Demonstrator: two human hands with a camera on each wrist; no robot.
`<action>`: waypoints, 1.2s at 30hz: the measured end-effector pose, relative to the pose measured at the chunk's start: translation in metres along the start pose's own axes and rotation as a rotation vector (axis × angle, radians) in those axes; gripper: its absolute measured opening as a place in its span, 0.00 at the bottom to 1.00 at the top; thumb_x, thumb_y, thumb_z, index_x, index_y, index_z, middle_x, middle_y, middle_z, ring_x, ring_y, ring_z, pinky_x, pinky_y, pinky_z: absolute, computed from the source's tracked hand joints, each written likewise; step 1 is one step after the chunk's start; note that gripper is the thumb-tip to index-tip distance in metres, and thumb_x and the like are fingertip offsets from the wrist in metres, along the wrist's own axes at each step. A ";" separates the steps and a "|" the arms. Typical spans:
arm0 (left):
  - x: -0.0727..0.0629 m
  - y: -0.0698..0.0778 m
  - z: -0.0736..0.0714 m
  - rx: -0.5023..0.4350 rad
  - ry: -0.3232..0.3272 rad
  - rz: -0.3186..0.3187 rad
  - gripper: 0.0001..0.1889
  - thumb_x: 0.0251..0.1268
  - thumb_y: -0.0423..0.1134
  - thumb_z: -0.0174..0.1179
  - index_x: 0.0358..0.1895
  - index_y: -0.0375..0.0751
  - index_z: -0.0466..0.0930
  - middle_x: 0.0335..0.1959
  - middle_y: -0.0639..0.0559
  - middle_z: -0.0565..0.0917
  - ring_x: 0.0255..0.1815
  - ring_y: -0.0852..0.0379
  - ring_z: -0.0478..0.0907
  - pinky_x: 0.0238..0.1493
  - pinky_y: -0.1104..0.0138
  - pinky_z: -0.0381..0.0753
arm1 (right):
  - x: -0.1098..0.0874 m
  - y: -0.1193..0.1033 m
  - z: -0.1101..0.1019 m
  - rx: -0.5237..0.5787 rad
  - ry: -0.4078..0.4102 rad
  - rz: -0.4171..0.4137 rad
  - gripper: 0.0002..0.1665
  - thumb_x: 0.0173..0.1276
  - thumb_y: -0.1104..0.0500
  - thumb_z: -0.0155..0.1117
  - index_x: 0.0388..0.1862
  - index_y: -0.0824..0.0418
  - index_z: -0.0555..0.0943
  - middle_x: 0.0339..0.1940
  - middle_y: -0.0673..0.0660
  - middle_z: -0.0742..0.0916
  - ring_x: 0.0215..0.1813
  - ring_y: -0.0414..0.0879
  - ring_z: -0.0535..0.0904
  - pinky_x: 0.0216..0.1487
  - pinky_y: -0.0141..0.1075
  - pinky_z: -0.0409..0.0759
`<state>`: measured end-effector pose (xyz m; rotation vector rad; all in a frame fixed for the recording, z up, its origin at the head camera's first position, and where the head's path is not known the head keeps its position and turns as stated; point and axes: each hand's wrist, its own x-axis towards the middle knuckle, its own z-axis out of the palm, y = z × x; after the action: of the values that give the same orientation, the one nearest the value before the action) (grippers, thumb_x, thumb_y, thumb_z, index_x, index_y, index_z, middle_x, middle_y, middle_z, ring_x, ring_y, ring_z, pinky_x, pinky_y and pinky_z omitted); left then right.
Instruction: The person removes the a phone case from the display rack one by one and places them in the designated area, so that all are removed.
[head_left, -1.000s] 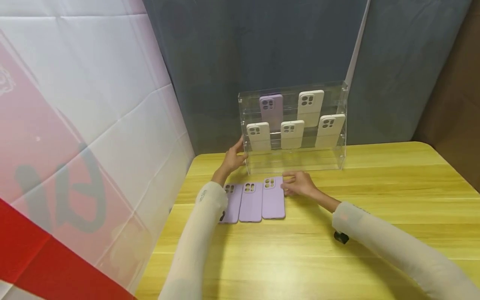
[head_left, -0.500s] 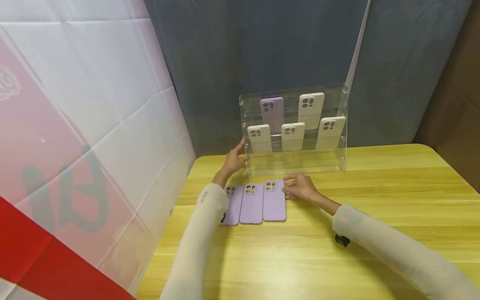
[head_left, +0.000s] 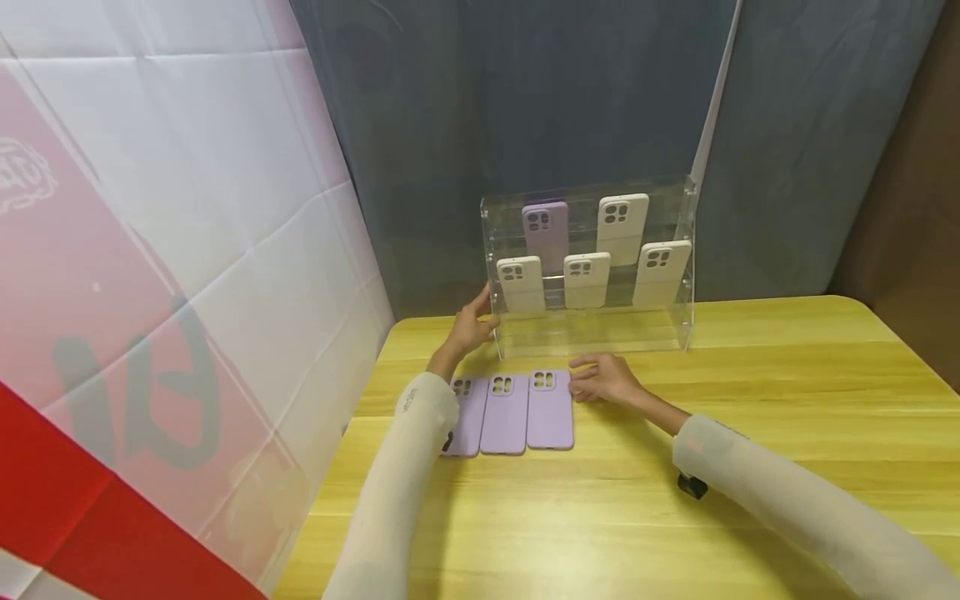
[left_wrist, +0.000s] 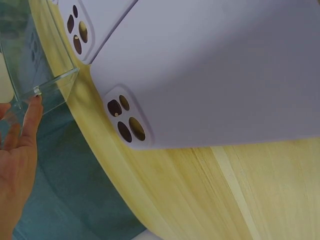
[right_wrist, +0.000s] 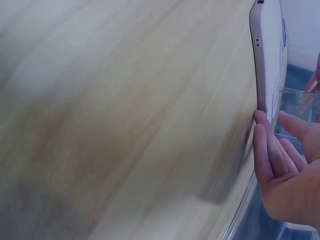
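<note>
In the head view, a clear acrylic display stand (head_left: 592,337) bears a purple phone case (head_left: 547,237) and several white phone cases (head_left: 588,282). My left hand (head_left: 469,329) holds the stand's left side, thumb in front and fingers partly hidden behind. Flat before the stand lie three purple phone cases side by side: a left one (head_left: 471,425) partly covered by my sleeve, a middle one (head_left: 505,421) and a right one (head_left: 551,417). My right hand (head_left: 609,382) has its fingertips at the right case's upper right edge. The right wrist view shows its thumb (right_wrist: 297,125) apart from the fingers.
The wooden table (head_left: 735,358) extends to the right and toward the front. A dark grey cloth (head_left: 420,125) hangs behind the stand. At the left stands a printed white and pink cloth (head_left: 247,183).
The whole head view has shifted slightly downward. My right hand has drawn a little to the right along the case's edge. The left hand stays at the stand, and the cases keep their places.
</note>
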<state>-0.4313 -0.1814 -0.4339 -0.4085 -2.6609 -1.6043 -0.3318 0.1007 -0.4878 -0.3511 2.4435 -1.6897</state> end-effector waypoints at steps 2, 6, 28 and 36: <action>0.000 0.001 0.001 0.000 0.002 0.004 0.44 0.73 0.25 0.58 0.85 0.58 0.49 0.75 0.33 0.70 0.62 0.33 0.81 0.48 0.59 0.92 | -0.001 0.003 -0.004 -0.028 -0.002 -0.033 0.26 0.68 0.68 0.72 0.62 0.76 0.78 0.49 0.73 0.88 0.33 0.58 0.91 0.34 0.41 0.93; -0.002 0.001 0.002 -0.016 -0.002 -0.003 0.44 0.73 0.24 0.57 0.85 0.58 0.49 0.74 0.31 0.70 0.63 0.33 0.80 0.50 0.58 0.91 | -0.003 0.005 -0.012 -0.053 0.011 -0.089 0.25 0.69 0.68 0.72 0.62 0.76 0.79 0.50 0.73 0.88 0.38 0.60 0.91 0.38 0.43 0.93; -0.003 0.000 -0.001 -0.038 -0.004 -0.016 0.44 0.74 0.25 0.57 0.85 0.58 0.49 0.75 0.29 0.68 0.60 0.29 0.81 0.51 0.58 0.91 | -0.006 0.000 -0.070 -0.262 0.154 -0.247 0.26 0.64 0.62 0.77 0.59 0.70 0.83 0.46 0.65 0.91 0.39 0.59 0.91 0.17 0.24 0.69; -0.001 0.000 0.001 -0.033 -0.006 -0.028 0.43 0.74 0.26 0.58 0.85 0.59 0.50 0.76 0.30 0.68 0.62 0.32 0.81 0.51 0.59 0.91 | -0.007 -0.001 -0.091 -0.290 0.215 -0.253 0.26 0.64 0.59 0.78 0.59 0.68 0.84 0.47 0.65 0.91 0.40 0.56 0.91 0.14 0.26 0.62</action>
<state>-0.4297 -0.1810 -0.4342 -0.3794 -2.6596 -1.6595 -0.3476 0.1839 -0.4547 -0.5617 2.9216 -1.5272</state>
